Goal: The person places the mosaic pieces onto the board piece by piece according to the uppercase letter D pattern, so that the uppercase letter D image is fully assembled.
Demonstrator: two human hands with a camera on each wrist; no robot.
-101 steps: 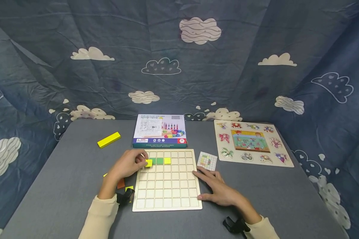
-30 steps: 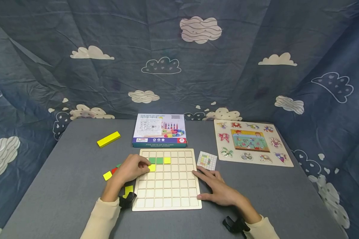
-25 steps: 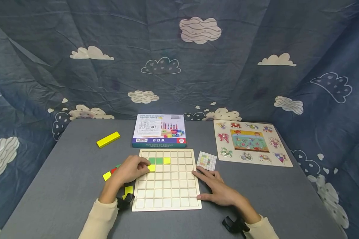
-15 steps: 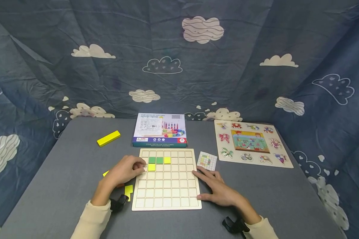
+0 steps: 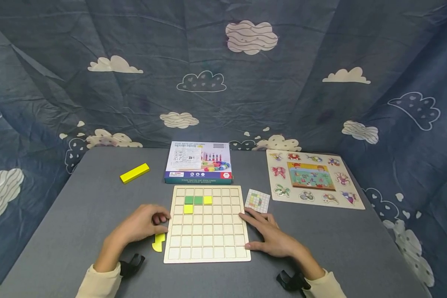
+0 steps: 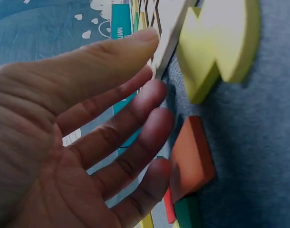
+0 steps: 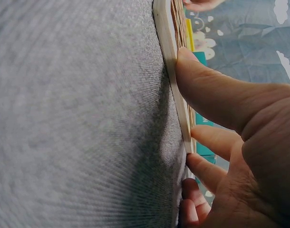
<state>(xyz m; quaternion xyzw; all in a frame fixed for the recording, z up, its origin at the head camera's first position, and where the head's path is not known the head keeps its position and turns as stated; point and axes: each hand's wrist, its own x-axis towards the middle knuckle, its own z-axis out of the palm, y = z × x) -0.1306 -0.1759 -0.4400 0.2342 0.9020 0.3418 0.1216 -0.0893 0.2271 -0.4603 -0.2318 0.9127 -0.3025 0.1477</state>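
Observation:
A pale wooden grid board [image 5: 197, 241] lies before me. Set in its upper left cells are two green squares [image 5: 193, 200], a yellow square [image 5: 207, 200] on their right and another yellow square [image 5: 188, 209] below. My left hand [image 5: 139, 223], fingers loosely bent and holding nothing, hovers by the board's left edge. Below and beside its fingers, the left wrist view has yellow pieces [image 6: 216, 42], an orange block [image 6: 190, 161], a green piece [image 6: 187, 211] and a red piece [image 6: 169, 202]. My right hand [image 5: 270, 238] rests its thumb and fingertips on the board's right edge.
Behind the board stands a printed box [image 5: 198, 178]. A yellow bar [image 5: 135, 173] lies back left. Right of the board is a small pattern card [image 5: 257, 201], near the right hand's fingers. Farther right lies a picture puzzle board [image 5: 314, 196].
My left hand has let go of the yellow square, now lying in the cell under the first green one. It has drawn back left and down, off the board. The right hand stays put.

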